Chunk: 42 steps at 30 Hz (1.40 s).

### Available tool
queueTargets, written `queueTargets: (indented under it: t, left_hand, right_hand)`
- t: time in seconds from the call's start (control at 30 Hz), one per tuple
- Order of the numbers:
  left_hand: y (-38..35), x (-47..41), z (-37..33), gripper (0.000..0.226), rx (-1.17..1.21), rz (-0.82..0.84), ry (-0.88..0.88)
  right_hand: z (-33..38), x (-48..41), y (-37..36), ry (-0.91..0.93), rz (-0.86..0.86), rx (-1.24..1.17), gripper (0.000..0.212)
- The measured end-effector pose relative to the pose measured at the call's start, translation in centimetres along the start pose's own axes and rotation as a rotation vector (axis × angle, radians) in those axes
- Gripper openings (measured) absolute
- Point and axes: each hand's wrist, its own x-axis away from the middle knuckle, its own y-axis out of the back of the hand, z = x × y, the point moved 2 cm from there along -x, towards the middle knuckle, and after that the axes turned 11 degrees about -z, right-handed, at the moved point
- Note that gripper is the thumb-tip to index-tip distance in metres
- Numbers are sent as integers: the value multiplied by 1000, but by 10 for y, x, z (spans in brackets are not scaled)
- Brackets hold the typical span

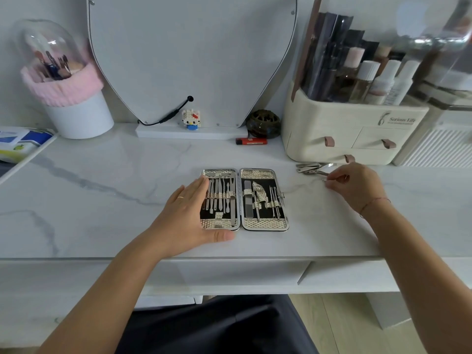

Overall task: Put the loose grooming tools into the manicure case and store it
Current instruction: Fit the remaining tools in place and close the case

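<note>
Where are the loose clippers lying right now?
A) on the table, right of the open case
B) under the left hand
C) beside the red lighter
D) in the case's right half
A: the loose clippers lie on the table to the right of the open manicure case, just in front of the organizer, with the right hand reaching them.

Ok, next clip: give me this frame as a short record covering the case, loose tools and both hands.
manicure case: open flat on the table
loose tools: metal pile right of the case, outside it
left hand: flat on the case's left half
right hand: pinches one of the loose tools
stage: tools not yet in, case open
</note>
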Motion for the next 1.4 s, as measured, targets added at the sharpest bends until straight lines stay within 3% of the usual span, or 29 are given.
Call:
queueTargets:
  t: [0.23,0.4,0.53,0.67,0.8,0.97,1.13,1.4]
  left_hand:
    - [5,1,-3,125,84,-33,42]
    - [5,3,-1,122,130,-84,49]
    - [3,2,1,119,172,-139,44]
    - [6,1,2,97,237,-256,59]
    - [13,3,-20,50,429,-377,87]
    - [15,5,-54,14,809,-238,188]
    - [17,8,-54,14,982,-267,256]
    - [19,15,-46,19,923,-265,327]
  right_hand:
    - [0,10,1,-95,24,-17,4]
    - [-4,27,8,-100,-18,-2,20]
    - [-8,37,16,-159,-34,-52,14]
    - [8,44,17,-98,54,-82,8]
    - [61,64,17,76,103,-315,4]
    - [132,94,17,111,221,-724,7]
    - [146,96,2,2,231,-891,11]
    - [148,97,-15,-107,260,-1041,5]
